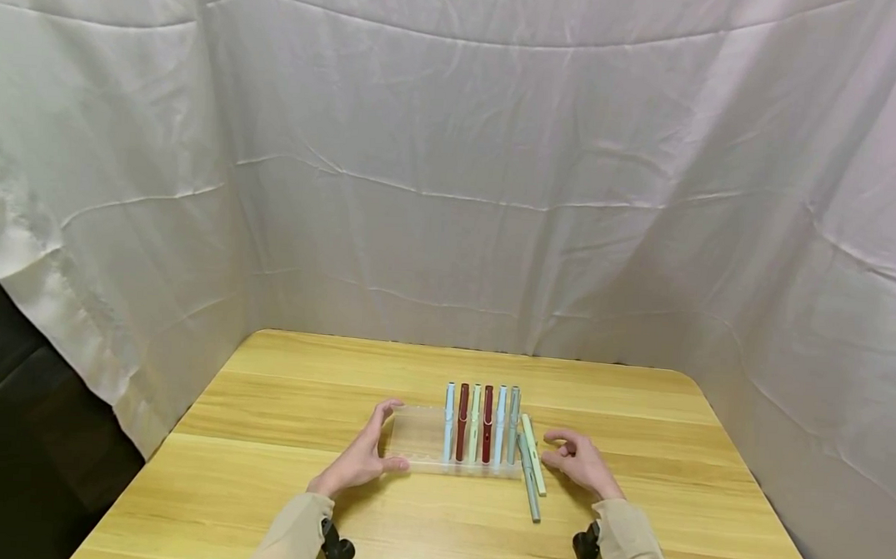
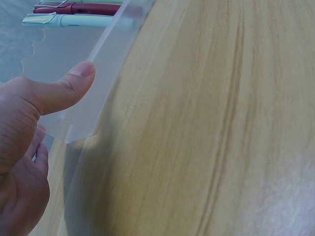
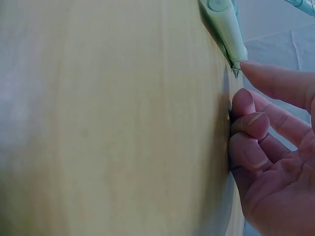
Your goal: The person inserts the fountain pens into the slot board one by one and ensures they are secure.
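Observation:
A clear plastic pen rack lies on the table, its left part bare. My left hand holds its left end, thumb over the front lip and fingers toward the back. On the rack's right part several capped pens stand side by side: light blue, dark red, pale green, more dark red, light blue and grey-green. Two loose pens, one pale green and one grey-green, lie beside the right end. My right hand, fingers loosely curled, is just right of them, holding nothing.
The wooden table extends around the rack on all sides. Pale grey curtains hang behind it and at both sides. A black wrist camera sits at the left sleeve, another camera at the right sleeve.

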Available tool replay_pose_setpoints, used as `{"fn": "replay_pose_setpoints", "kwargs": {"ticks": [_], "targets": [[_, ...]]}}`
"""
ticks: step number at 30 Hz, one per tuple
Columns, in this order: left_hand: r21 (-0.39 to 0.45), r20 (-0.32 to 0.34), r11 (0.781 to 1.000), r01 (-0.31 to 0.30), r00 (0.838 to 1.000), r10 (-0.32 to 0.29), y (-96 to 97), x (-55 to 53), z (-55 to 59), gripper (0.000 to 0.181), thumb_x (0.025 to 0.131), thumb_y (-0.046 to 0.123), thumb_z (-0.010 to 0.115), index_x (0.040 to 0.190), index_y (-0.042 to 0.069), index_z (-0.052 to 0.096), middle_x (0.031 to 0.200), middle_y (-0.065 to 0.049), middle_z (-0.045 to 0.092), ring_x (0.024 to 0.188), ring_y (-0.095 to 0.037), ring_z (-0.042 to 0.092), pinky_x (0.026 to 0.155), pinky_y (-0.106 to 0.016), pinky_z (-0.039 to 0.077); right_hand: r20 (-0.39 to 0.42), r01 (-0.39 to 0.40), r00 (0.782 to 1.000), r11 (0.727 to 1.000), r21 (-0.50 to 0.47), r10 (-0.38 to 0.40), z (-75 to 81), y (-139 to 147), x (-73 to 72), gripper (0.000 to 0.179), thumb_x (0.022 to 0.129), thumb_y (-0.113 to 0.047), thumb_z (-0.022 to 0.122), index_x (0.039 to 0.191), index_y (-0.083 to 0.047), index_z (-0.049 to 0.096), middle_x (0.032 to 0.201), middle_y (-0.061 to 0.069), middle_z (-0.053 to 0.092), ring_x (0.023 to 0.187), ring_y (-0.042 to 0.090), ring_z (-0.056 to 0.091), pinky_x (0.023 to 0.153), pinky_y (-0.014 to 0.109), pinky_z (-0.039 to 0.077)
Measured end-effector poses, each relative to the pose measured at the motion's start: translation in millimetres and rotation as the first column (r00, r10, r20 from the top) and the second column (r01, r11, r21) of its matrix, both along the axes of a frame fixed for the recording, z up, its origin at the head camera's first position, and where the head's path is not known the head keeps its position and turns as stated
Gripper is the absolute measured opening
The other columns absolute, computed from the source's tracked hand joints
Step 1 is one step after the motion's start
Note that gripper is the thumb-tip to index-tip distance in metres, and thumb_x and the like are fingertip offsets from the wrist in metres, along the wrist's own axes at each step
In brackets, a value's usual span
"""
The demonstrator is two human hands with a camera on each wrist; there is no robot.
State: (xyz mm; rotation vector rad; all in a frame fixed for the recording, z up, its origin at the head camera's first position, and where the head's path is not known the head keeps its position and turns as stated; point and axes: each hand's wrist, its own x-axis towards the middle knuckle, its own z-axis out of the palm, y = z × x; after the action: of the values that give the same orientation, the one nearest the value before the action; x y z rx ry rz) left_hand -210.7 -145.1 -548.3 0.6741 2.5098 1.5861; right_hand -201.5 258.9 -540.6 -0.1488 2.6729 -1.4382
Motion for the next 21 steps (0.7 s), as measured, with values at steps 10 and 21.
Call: {"fn": "replay_pose_setpoints", "kwargs": {"ticks": [10,21], "targets": [[0.002,-0.01,1.0,0.003,1.0,-0.003,-0.1,-0.2,-0.1,0.094,0.078,0.012,0.084,0.152,0.007,0.026,0.163,-0.021,0.024,0.152,-0.049,0.019,0.124,-0.069,0.013,0.01,-0.008,1.0,1.0,-0.011,0.008,1.6,-0.7,0.4,0.042,0.094,-0.017,0.069,0.128,0.007,0.06,0.083,0.008,0.063,0.068,0.01,0.054,0.059,0.021,0.048],[0.0,-0.017,1.0,-0.008,1.0,0.008,0.4,-1.3,-1.8,0.094,0.078,0.012,0.084,0.152,0.008,0.027,0.163,-0.02,0.026,0.153,-0.048,0.02,0.124,-0.069,0.013,0.05,0.03,0.998,0.999,0.032,-0.031,1.7,-5.9,-2.3,0.06,0.088,-0.023,0.078,0.134,0.007,0.055,0.076,0.004,0.056,0.061,0.011,0.048,0.053,0.022,0.041]]}}
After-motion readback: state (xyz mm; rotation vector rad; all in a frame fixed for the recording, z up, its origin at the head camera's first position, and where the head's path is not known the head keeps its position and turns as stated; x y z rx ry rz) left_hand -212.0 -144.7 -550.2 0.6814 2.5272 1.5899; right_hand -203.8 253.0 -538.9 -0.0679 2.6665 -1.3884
